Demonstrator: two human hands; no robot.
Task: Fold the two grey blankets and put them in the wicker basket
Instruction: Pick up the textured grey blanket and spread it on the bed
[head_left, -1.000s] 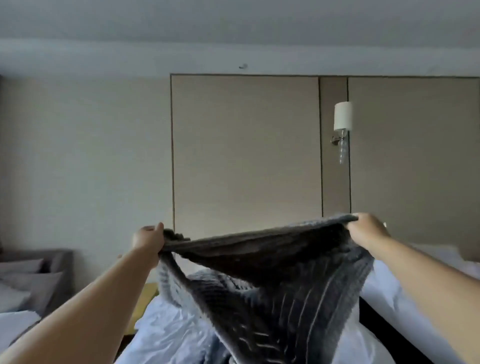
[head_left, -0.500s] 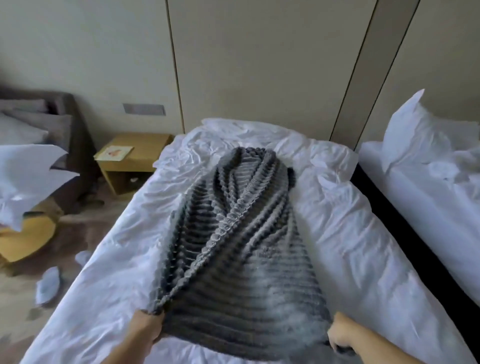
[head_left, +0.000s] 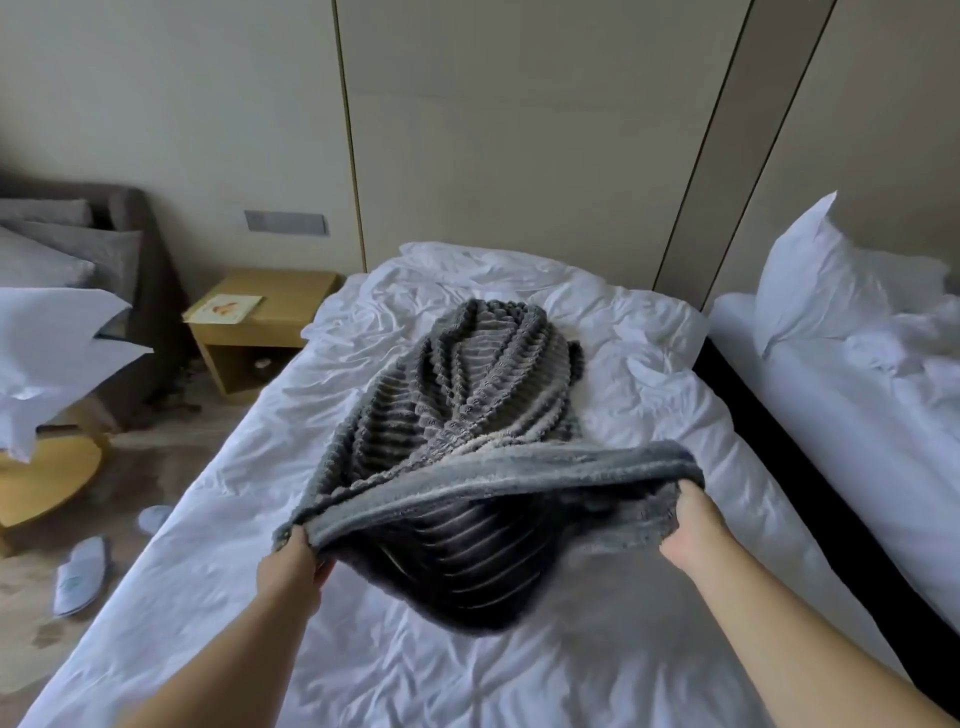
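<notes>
**Grey blanket (head_left: 467, 395) held up by its near edge over a white bed (head_left: 649, 415)**

The ribbed grey blanket fills the centre of the frame. Its far part lies bunched in long folds on the rumpled white sheet and reaches toward the head of the bed. Its near edge is lifted clear of the sheet and sags in a pouch between the person's two hands, with the dark striped underside showing.

The left hand (head_left: 291, 566), lower centre-left, has its fingers curled round the near left corner of the hem. The right hand (head_left: 693, 525), centre-right, grips the opposite corner. Its fingertips are tucked under the cloth and out of sight. Both bare forearms run in from the bottom corners of the frame, and the hands are set well apart, so the hem is stretched between them.

At the right edge of the frame stands a second bed (head_left: 857, 415), separated from the first by a dark gap. A white pillow (head_left: 821, 275) is propped upright at its head. Left of the first bed, against the wall, sits a yellow wooden nightstand (head_left: 260, 322) with a card (head_left: 226, 306) lying on its top. A grey armchair (head_left: 130, 234) occupies the upper left, and a pair of white slippers (head_left: 80, 577) lies on the floor at lower left. Beige wall panels fill the top of the frame.
</notes>
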